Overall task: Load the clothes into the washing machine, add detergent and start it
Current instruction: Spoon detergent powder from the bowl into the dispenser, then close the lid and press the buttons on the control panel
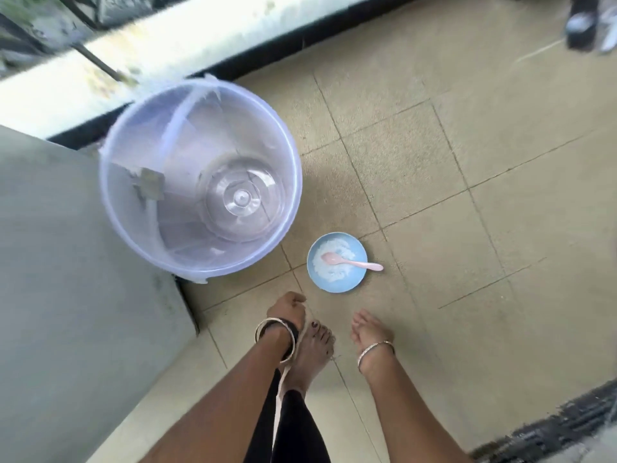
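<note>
The round translucent lavender plastic washing tub [187, 128] stands left of centre in the frame, open at the top, and I see only its clear agitator disc inside, no clothes. Just right of it and lower, near the middle, a small pale blue bowl [355, 277] sits on the beige tiled floor [467, 162], holding white detergent powder [335, 250] and a pink plastic spoon [354, 264] whose handle sticks out over the rim.

My left hand [287, 307] hangs at lower centre with fingers loosely curled, gripping nothing I can see. My right hand [367, 329] hangs beside it, fingers relaxed and empty.

My worry is the bare foot [315, 345] close below the bowl: one careless step could catch the overhanging handle and scatter powder across the tiles. With no laundry in view, I also risk dosing an empty tub.
</note>
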Motion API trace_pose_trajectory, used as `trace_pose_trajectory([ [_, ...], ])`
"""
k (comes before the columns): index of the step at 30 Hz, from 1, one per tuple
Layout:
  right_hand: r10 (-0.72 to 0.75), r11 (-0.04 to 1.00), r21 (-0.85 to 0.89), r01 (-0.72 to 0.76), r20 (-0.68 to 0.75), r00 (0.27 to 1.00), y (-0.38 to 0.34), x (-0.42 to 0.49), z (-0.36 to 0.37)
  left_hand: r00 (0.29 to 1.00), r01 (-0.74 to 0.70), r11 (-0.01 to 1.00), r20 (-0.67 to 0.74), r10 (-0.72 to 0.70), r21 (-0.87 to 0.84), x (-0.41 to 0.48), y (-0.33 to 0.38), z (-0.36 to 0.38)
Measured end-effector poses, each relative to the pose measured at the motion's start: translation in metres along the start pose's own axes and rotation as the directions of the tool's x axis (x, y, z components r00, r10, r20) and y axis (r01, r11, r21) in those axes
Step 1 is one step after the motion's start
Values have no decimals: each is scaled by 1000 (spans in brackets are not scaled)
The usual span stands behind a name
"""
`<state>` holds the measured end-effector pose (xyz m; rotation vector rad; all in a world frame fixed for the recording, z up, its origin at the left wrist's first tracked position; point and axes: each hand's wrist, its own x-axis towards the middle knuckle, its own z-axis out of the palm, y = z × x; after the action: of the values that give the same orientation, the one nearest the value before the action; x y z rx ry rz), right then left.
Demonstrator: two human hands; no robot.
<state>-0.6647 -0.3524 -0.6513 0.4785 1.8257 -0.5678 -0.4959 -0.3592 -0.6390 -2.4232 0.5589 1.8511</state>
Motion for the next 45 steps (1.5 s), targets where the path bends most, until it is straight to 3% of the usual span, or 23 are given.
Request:
trace_pose_trajectory([
  [2, 23, 1000, 10, -25, 144, 989, 8, -57, -12, 1000, -24, 1000, 17, 24, 2, -44, -3, -16],
  [4, -3, 999, 44, -5, 179, 984, 11, -120, -22, 999, -27, 999, 41, 29, -42, -82, -11, -33],
  [7, -87, 996, 48, 79, 186, 979, 12, -218, -28, 992, -76, 989, 95, 89, -128, -150, -14, -65],
  [11, -168, 986, 43, 162, 219, 961, 13, -321, -44, 990, -132, 974, 29, 139, -185, -247, -15, -109],
  [15, -218, 976, 75, 206, 246, 944, 24, -384, -64, 982, -142, 987, 118, 150, -72, -288, -32, -141],
  [18, -245, 969, 60, 239, 318, 916, 42, -422, -82, 982, -127, 927, 86, 168, -352, -320, -45, -168],
  [20, -276, 960, 56, 275, 370, 887, 51, -445, -92, 978, -134, 885, 86, 191, -446, -351, -49, -186],
  [24, -348, 933, 72, 352, 434, 831, 72, -487, -113, 956, -255, 828, -1, 294, -499, -410, -65, -217],
  [31, -429, 896, 151, 417, 537, 726, 135, -557, -128, 901, -288, 691, 56, 429, -663, -485, -127, -264],
  [37, -441, 858, 87, 506, 630, 639, 207, -621, -98, 870, -384, 464, -144, 472, -798, -554, -192, -331],
  [40, -431, 832, 53, 552, 688, 584, 241, -659, -63, 835, -505, 385, -323, 446, -772, -577, -214, -384],
  [45, -399, 792, 29, 610, 780, 482, 295, -728, 11, 762, -633, 299, -507, 403, -714, -585, -257, -497],
])
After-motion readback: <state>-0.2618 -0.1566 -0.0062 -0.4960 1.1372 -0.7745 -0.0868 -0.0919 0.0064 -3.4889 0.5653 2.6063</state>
